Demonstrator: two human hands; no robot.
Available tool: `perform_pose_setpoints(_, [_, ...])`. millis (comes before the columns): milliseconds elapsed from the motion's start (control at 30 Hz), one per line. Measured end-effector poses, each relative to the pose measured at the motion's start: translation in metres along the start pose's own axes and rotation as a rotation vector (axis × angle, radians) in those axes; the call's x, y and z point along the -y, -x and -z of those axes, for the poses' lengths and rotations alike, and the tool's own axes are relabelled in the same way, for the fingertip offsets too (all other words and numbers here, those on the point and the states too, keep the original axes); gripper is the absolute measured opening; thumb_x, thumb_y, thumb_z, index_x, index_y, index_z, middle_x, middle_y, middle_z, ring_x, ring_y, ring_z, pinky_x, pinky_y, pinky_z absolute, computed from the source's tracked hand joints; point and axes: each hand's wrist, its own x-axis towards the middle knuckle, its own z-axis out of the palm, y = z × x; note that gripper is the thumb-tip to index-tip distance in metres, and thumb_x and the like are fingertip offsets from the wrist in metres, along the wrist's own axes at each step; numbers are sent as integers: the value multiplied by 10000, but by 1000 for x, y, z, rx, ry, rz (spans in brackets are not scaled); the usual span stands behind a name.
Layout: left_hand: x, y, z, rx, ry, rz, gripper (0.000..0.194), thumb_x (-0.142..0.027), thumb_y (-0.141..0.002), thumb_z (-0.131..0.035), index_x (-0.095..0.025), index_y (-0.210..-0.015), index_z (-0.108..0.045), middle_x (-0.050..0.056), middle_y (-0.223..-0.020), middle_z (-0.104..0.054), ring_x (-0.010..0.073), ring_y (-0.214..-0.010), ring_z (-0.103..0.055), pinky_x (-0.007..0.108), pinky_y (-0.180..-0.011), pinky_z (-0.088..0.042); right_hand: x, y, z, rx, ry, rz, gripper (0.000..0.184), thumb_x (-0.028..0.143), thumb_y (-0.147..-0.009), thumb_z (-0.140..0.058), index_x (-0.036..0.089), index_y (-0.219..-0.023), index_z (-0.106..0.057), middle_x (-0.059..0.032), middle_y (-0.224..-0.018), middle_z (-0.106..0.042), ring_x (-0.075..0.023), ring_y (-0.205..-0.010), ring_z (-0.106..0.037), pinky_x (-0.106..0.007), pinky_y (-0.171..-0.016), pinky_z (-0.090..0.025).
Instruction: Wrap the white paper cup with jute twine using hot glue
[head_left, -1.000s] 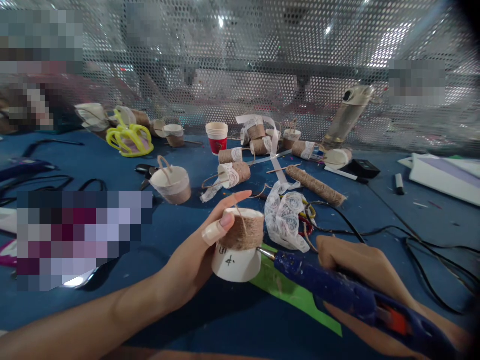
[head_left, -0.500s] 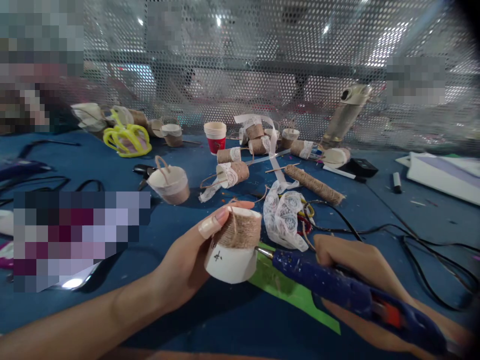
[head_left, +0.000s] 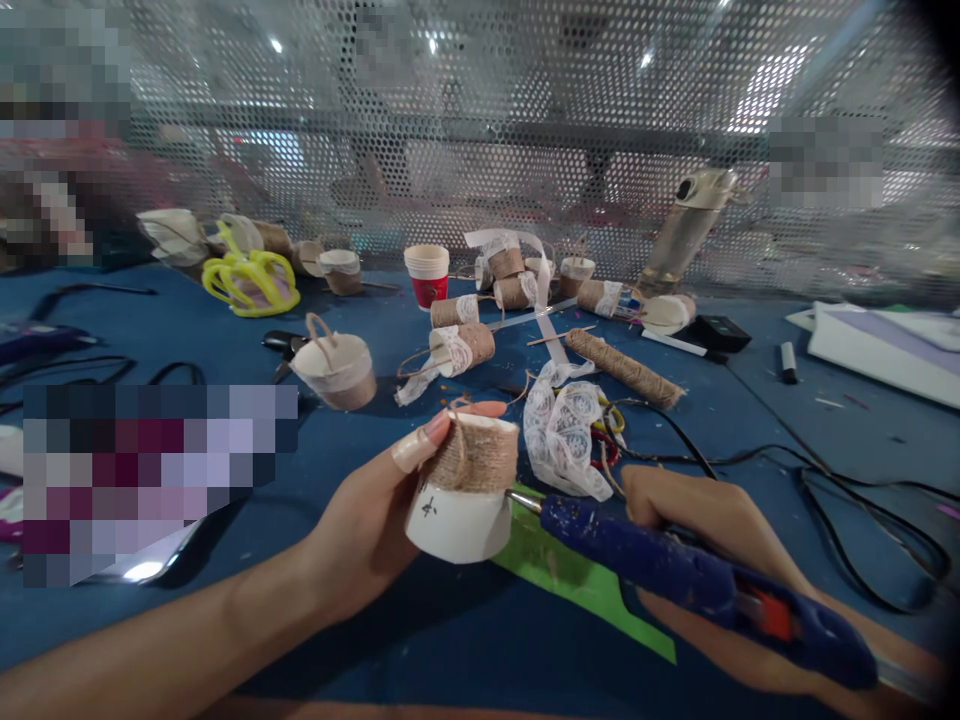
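My left hand grips a white paper cup from its left side, thumb near the top. Jute twine is wound round the upper half of the cup; the lower half is bare white with a dark mark. In my right hand is a blue hot glue gun, its metal nozzle at the right side of the cup, by the lowest turn of twine. Behind the cup lie a bunched strip of white lace and a stick wound with twine.
Several twine-wrapped cups, one with a handle, stand or lie farther back, near stacked red paper cups. Green paper lies under the glue gun. Black cables cross the right side. A perforated metal screen rises behind.
My left hand has turned the cup, so its dark mark has shifted left and some writing has gone from view. The glue gun's nozzle stays close against the cup's right side.
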Motion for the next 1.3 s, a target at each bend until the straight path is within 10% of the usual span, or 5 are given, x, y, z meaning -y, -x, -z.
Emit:
perform_pose_setpoints(933, [-4, 2, -3, -35, -9, 1, 376, -417, -921, -610, -135, -1119, -760, 99, -1002, -808, 205, -812, -731, 268, -710, -573, -6, 2, 2, 26, -236, -92, 212, 187, -768, -576, 240, -685, -388, 52, -608, -452, -116, -522, -372, -255, -473, -302])
perform_pose_setpoints(1133, [5, 4, 4, 261, -198, 47, 381, -449, -868, -677, -213, -1164, -712, 79, -1005, -757, 239, -884, -718, 306, -757, -552, -9, -2, -2, -201, -403, -220, 138, 217, -867, -641, 248, -766, -551, 53, -660, -576, -126, -553, -537, -256, -527, -451])
perform_pose_setpoints(1300, [9, 6, 7, 441, -442, 219, 372, -475, -882, -674, -249, -1177, -662, 55, -992, -724, 220, -872, -704, 319, -765, -528, -6, -10, -8, -201, -506, -131, 186, 217, -790, -784, 303, -846, -628, 33, -1096, -726, -212, -900, -705, -298, -764, -582])
